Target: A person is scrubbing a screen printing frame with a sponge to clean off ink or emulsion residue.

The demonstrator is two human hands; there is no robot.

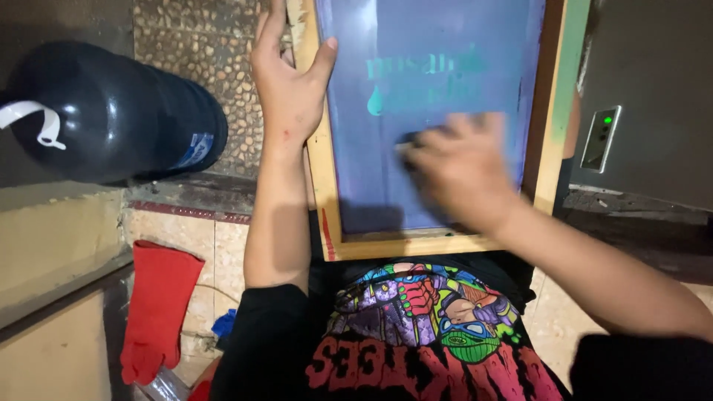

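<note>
left hand [288, 83] gripping screen frame [321, 160], right hand [462, 165] blurred

Free room and obstacles. The blue mesh [431, 96] inside the wooden screen frame [324, 186] lies open above and left of the blurred right hand [460, 167]. The left hand [290, 82] occupies the frame's left rail. A large dark bottle [111, 111] blocks the far left; a grey panel [653, 96] bounds the right.

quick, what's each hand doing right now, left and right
Left hand: closed on the wooden screen frame, gripping its left edge.
Right hand: blurred on the blue mesh; its grip cannot be told.
</note>
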